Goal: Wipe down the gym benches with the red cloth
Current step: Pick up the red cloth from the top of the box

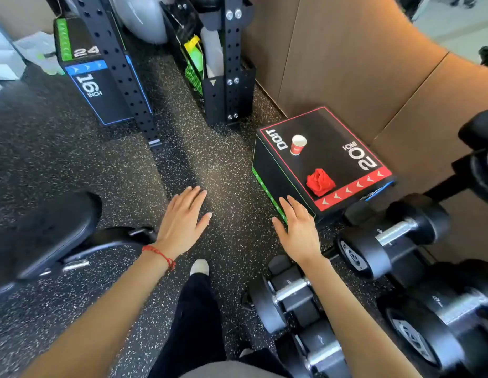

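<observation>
A crumpled red cloth (320,181) lies on top of a black plyo box (330,137) marked "20 INCH", near its front edge. My right hand (298,230) hovers flat and empty just in front of that box, a short way below the cloth. My left hand (183,221) is stretched out over the speckled floor, fingers apart, holding nothing; a red string bracelet circles its wrist. A black padded gym bench (43,236) juts in from the left, beside my left forearm.
A red paper cup (298,144) stands on the box behind the cloth. Black dumbbells (379,241) on a rack fill the right side. A black perforated rack upright (120,69), another plyo box (101,85) and a storage bin (226,96) stand ahead. A brown wall runs along the right.
</observation>
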